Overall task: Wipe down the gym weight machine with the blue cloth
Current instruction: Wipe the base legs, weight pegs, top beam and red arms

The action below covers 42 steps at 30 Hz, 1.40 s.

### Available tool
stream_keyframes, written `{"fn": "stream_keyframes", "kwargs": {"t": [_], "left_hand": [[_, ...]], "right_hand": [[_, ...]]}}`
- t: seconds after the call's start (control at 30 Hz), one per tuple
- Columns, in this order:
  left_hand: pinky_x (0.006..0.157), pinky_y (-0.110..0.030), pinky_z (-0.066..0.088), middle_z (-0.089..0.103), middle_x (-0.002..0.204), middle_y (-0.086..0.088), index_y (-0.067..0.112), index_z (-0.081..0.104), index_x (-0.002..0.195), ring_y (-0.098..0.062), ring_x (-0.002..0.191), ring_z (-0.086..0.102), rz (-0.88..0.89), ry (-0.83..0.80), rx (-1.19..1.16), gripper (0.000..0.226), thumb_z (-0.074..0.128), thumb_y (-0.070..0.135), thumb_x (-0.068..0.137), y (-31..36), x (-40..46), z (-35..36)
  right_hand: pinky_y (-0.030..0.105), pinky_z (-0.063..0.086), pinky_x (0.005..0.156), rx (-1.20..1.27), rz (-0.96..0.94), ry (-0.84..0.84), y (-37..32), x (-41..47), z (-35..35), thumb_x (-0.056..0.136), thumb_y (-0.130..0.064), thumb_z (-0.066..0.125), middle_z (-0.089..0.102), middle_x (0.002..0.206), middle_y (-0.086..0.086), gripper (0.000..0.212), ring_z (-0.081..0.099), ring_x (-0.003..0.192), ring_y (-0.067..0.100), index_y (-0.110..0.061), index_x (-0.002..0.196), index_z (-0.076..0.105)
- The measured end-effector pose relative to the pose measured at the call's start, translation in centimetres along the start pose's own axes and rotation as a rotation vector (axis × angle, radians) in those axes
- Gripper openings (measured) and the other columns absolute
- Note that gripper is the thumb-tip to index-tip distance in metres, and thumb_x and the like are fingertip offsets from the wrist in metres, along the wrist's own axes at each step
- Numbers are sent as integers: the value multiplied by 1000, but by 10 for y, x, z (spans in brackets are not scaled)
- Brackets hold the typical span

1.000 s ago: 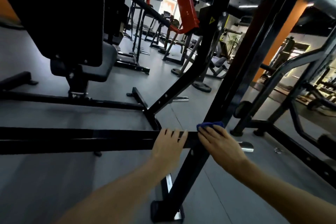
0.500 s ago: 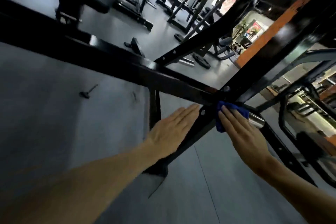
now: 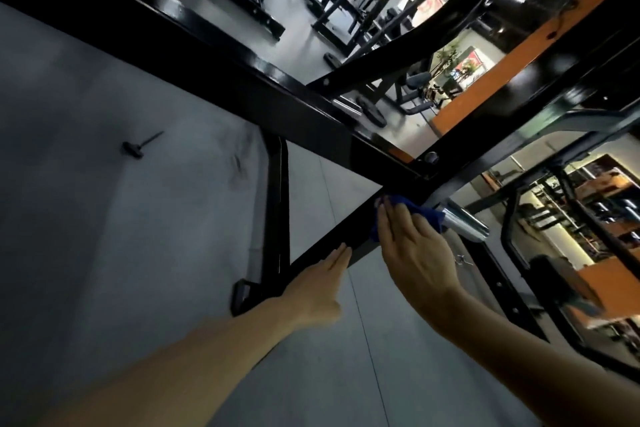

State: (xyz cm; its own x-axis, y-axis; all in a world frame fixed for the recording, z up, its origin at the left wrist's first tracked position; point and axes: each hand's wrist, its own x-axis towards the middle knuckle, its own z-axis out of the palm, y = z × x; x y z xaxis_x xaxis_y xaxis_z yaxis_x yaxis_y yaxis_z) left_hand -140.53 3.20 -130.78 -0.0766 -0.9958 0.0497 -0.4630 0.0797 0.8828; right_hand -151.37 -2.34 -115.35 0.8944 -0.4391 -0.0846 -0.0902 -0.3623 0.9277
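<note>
1. Grey gym floor [image 3: 138,253] all around, seen through the black bars of the weight machine [image 3: 214,66]; orange wall [image 3: 512,55] and further machines in the far background.
2. Right hand [image 3: 415,253]: flat, fingers straight and together, pressing the blue cloth [image 3: 429,215] against the slanted black bar [image 3: 332,246], just below the joint where that bar crosses the wide beam.
3. Blue cloth: bunched under the fingertips, one fold sticking out to the right and touching the base of the chrome peg [image 3: 464,224]; another edge showing below the palm on the bar's face.
4. Left hand [image 3: 318,284]: also flat with straight fingers, tips resting on the lower edge of the same slanted bar, just beside the right hand, lower down; holding nothing.
5. Slanted bar running down-left to a black foot [image 3: 242,295] on the floor; bare stretch of bar between the left fingertips and that foot.
6. Bolt head [image 3: 432,158] at the joint above the cloth.
7. Open floor below and between both forearms; a thin floor seam [image 3: 367,357] running through it.
8. Small dark T-shaped tool [image 3: 138,146] lying on the floor, well apart to the left.
9. Right of the peg: another black frame upright [image 3: 505,291], near the right wrist.
</note>
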Motion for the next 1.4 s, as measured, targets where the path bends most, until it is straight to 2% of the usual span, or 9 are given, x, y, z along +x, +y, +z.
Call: {"fn": "stream_keyframes", "kwargs": {"t": [0.1, 0.23, 0.33, 0.53, 0.73, 0.97, 1.1, 1.27, 1.4], "left_hand": [[118, -37, 35, -26, 164, 14, 26, -18, 159, -19, 154, 17, -3, -2, -12, 106, 56, -2, 88, -5, 0, -3], [90, -43, 56, -29, 158, 25, 31, -18, 159, -25, 127, 54, 0, -20, -13, 107, 55, -3, 88, -15, 3, -1], [104, -35, 49, -28, 161, 21, 28, -19, 158, -22, 138, 42, -6, -66, 21, 106, 56, 2, 89, -40, -1, 6], [126, -35, 3, -15, 168, -10, 4, -9, 159, -24, 156, -7, -187, -210, 453, 90, 54, 24, 98, -119, -31, 30], [127, -42, -4, -17, 168, -12, 5, -8, 160, -27, 155, -14, -364, -387, 754, 85, 46, 38, 103, -192, -60, 43], [127, -40, -3, -21, 167, 0, 16, -16, 160, -26, 155, -16, -390, -407, 707, 85, 43, 46, 105, -221, -48, 44], [126, -41, -6, -22, 167, 0, 15, -16, 160, -27, 154, -21, -422, -437, 754, 90, 43, 52, 103, -224, -44, 50], [125, -41, -2, -19, 168, 2, 17, -14, 161, -25, 154, -20, -436, -506, 728, 84, 41, 46, 104, -224, -36, 44], [125, -41, 7, -18, 168, 5, 18, -10, 161, -22, 155, -15, -421, -634, 813, 81, 42, 41, 104, -217, -35, 28]], "right_hand": [[47, 22, 119, -29, 5, -83, -3, 17, -6, 100, -7, 39, 5, 159, 35, 70, 11, 148, 46, 10, 153, -4], [45, 30, 115, -25, 136, -124, -20, 47, -10, 97, -13, 50, 27, 153, 32, 63, 28, 141, 44, 9, 150, 24], [50, 27, 116, 84, 176, -118, -25, 26, 4, 88, -6, 51, 25, 157, 30, 70, 29, 143, 43, 5, 152, 25], [55, 36, 106, 250, 0, 97, -98, -2, 55, 73, 0, 62, 46, 145, 29, 65, 52, 128, 46, 8, 137, 52], [40, 60, 73, 535, -70, -160, -244, 74, 102, 84, -9, 73, 52, 140, 29, 52, 56, 126, 40, 10, 130, 58], [32, 53, 91, 563, -86, -316, -320, 90, 127, 91, -18, 68, 59, 135, 22, 46, 47, 137, 32, 3, 131, 60], [42, 42, 109, 592, -168, -296, -337, 51, 133, 98, -9, 54, 37, 152, 30, 57, 28, 147, 38, 12, 146, 31], [33, 51, 99, 779, 86, -317, -333, 82, 112, 103, -8, 40, 37, 152, 28, 48, 33, 145, 34, 8, 148, 32], [42, 29, 119, 1016, 89, -393, -331, 57, 103, 104, -6, 35, 31, 155, 27, 48, 24, 147, 39, 7, 149, 28]]}}
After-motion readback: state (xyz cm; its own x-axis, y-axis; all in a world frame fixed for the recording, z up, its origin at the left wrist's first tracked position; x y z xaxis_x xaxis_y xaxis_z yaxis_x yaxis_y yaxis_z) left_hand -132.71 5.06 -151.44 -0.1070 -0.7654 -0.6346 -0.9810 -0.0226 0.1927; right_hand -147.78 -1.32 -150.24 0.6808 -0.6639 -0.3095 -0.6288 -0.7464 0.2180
